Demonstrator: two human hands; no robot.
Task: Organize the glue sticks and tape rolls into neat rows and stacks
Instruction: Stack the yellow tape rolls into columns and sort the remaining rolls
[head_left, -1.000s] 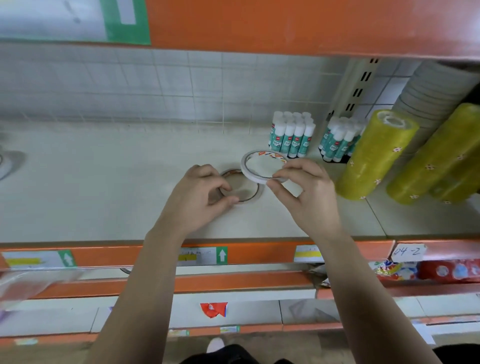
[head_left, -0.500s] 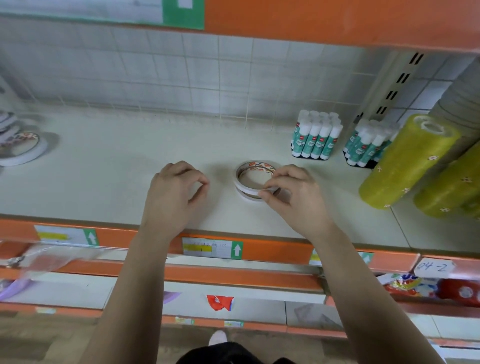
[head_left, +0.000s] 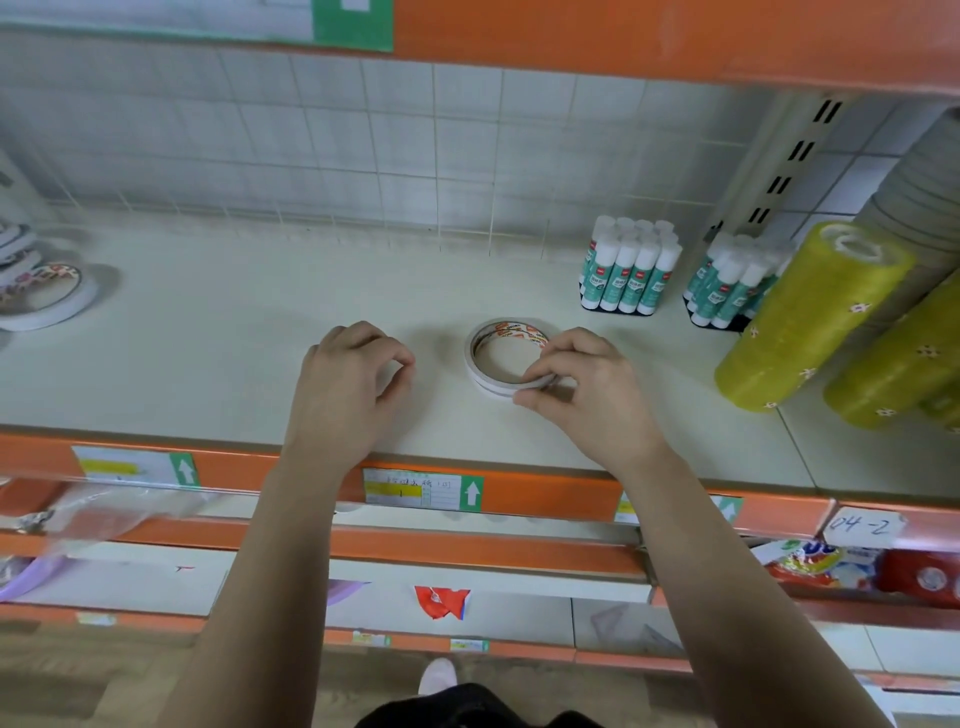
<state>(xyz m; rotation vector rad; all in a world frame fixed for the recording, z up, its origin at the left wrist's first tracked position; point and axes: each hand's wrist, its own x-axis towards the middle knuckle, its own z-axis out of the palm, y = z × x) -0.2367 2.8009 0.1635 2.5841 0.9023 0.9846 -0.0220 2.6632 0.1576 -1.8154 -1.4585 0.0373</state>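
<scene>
Person, head view: left hand (head_left: 353, 379) and right hand (head_left: 587, 395) bare; forearms (head_left: 727, 571) uncovered throughout; black garment (head_left: 467, 709) below; pale shoe toe (head_left: 437, 675)

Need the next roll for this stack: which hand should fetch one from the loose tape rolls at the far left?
Left. The left hand is empty and lies nearer the loose tape rolls on the far left; the right hand pinches the two-roll stack, so it looks busy steadying it.
</scene>
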